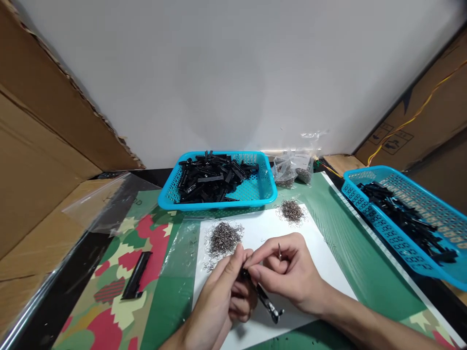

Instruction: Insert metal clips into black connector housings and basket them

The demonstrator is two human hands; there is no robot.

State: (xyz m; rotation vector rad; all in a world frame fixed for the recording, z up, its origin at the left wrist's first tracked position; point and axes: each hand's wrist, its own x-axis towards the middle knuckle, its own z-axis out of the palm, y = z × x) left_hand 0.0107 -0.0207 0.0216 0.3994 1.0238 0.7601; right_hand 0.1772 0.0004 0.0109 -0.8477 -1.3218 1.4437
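Observation:
Between my hands is a slim black plastic part (268, 304), slanting down to the right over a white paper sheet (328, 272). My left hand (226, 291) is closed around its upper end, thumb on top. The thumb and forefinger of my right hand (288, 272) are pinched at that same end; whatever tiny piece they may hold is hidden. A thin metal tool tip (279, 251) sticks up from the curled fingers of my right hand. Just beyond my left hand lies a pile of small metal springs or clips (224, 238), with a smaller pile (292, 211) farther right.
A blue basket (219, 206) of black plastic parts stands at the back, another blue basket (386, 233) at the right. Clear bags (292, 170) of small metal pieces lie between them. A single black part (136, 276) rests on the patterned mat at left. Cardboard walls (44, 121) flank the table.

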